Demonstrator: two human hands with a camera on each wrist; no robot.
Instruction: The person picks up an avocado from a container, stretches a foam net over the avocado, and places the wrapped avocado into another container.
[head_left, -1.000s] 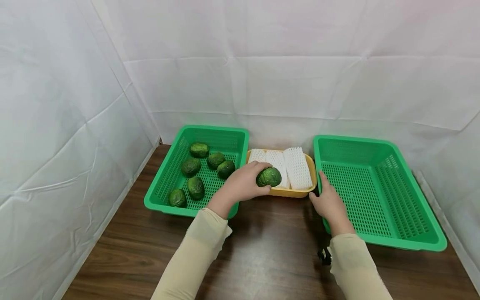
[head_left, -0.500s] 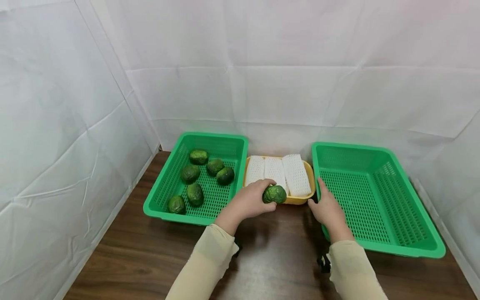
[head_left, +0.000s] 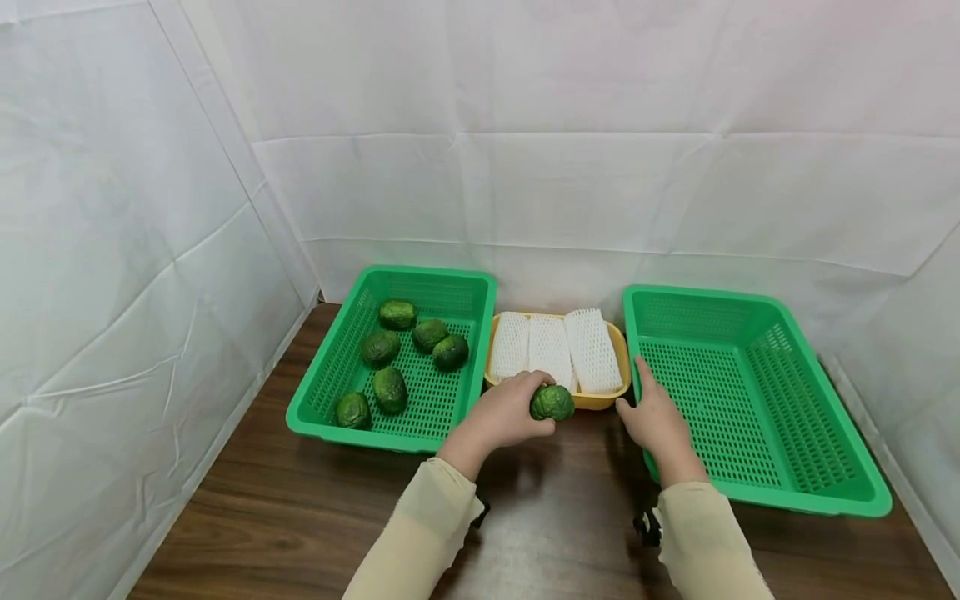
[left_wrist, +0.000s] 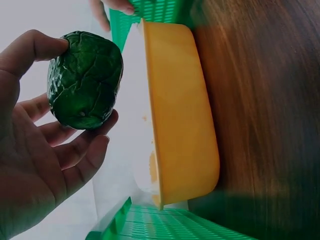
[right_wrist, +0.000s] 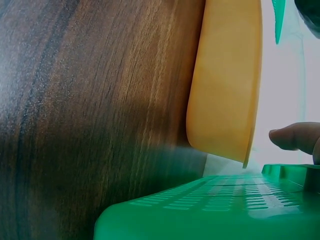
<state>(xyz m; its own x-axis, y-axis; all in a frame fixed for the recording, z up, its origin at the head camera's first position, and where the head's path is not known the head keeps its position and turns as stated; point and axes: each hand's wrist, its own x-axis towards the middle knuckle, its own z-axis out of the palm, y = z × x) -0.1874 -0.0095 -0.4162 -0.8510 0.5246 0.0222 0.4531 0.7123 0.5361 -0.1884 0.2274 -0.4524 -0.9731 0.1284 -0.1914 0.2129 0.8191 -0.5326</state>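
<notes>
My left hand (head_left: 506, 412) holds a dark green, wrinkled avocado (head_left: 552, 402) between thumb and fingers, just in front of the yellow basket (head_left: 596, 401). In the left wrist view the thumb presses one side of the avocado (left_wrist: 86, 80) and fingertips support the other. My right hand (head_left: 658, 421) is at the near left rim of the right green basket (head_left: 795, 496), fingers extended, holding nothing. Only its thumb (right_wrist: 295, 136) shows in the right wrist view. White foam net sleeves (head_left: 592, 350) lie side by side in the yellow basket.
Several more avocados (head_left: 390, 390) lie spread in the left green basket (head_left: 330, 429). All three baskets stand in a row at the back of the brown wooden table (head_left: 247, 500). White sheets (head_left: 555, 192) hang behind and at both sides.
My left hand has brought the avocado slightly right and toward me, off the foam sleeves. The right hand has stayed at the basket's rim; the head view has tilted up a little.
</notes>
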